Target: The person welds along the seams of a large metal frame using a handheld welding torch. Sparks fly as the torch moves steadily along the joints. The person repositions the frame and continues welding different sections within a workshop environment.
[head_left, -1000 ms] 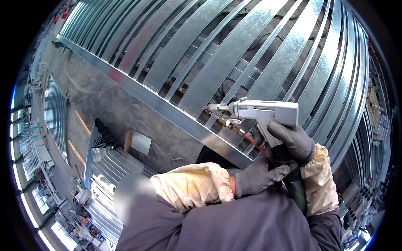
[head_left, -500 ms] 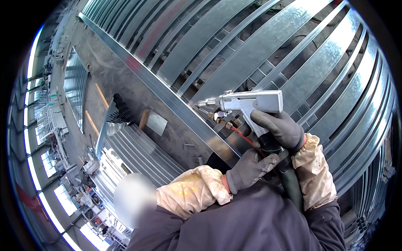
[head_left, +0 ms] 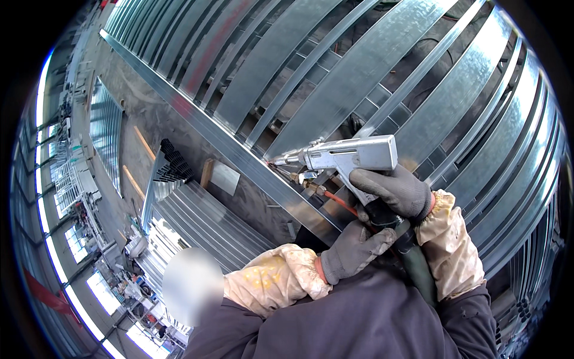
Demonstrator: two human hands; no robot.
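My right hand (head_left: 397, 190), in a grey glove, is wrapped round the grip of a silver pistol-shaped welding gun (head_left: 353, 154). The gun's narrow nozzle points left and reaches the seam where a slat meets the long galvanized steel rail (head_left: 224, 143). A thick dark cable (head_left: 418, 269) runs from the grip down toward my body. An orange hose (head_left: 341, 201) joins a brass fitting under the nozzle. My left hand (head_left: 353, 251), also gloved, is closed at the lower grip by the cable and hose; its fingertips press against the dark wrapping.
Wide and narrow steel slats (head_left: 341, 96) fan out from the rail, with gaps between them. Left of the rail, ribbed metal lengths (head_left: 200, 221) lie stacked near a square plate (head_left: 225, 179). Another slatted panel (head_left: 106, 134) stands farther left, beside wooden strips (head_left: 144, 142).
The gun and my right hand have shifted slightly left in view, with the nozzle lower against the rail. Both hands keep their hold, and the frame has shifted slightly left too.
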